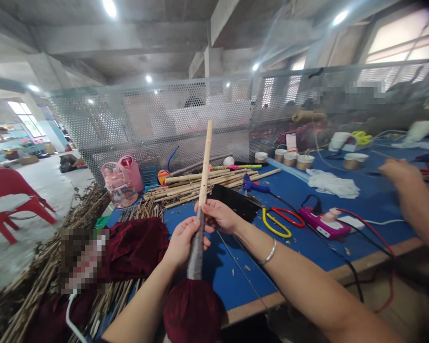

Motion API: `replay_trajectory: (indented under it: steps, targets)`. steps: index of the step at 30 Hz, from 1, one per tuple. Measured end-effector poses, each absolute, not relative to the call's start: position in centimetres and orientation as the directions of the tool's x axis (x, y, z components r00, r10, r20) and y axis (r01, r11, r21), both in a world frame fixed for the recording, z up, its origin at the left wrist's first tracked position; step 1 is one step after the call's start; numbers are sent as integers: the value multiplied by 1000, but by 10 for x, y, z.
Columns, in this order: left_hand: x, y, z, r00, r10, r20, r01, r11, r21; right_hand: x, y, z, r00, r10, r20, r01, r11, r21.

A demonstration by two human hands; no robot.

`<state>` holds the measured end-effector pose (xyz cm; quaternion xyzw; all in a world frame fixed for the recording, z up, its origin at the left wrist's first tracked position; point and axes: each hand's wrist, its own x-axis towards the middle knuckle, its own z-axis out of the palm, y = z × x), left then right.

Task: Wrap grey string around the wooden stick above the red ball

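A pale wooden stick (206, 166) stands nearly upright before me, its lower part covered by a grey wrap (196, 255). At the bottom end is a rounded dark red cloth bundle (191, 312). My left hand (183, 240) is closed around the grey part. Just above it, my right hand (219, 216) pinches the stick near the wrap's upper edge. Dark red cloth (136, 247) lies left of my left hand. Beyond my right hand are a black sheet (236, 200), scissors with red and yellow handles (277, 228) and a blue glue gun (255, 186).
Pale sticks (178, 188) lie across the blue table (307, 252). Dry stalks (32, 295) are piled at left. A magenta power strip (323, 224) with cables sits at right, near another person's arm (414, 200). Tubs and white cloth (334, 183) lie farther back, before a perforated metal screen (157, 119).
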<state>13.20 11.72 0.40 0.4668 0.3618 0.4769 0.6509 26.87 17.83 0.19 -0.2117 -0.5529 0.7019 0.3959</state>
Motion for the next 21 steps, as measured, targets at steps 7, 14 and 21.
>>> replay_trajectory:
  steps: [7, 14, 21]
  targets:
    - [128, 124, 3, 193, 980, 50, -96, -32, 995, 266, 180, 0, -580, 806, 118, -300, -77, -951]
    - [123, 129, -3, 214, 977, 9, -82, 9, 997, 267, 175, 1, -603, 795, 63, -282, -139, -949]
    - [125, 126, -1, 251, 968, 19, -174, 26, 984, 271, 173, 5, -667, 742, 75, -344, -217, -913]
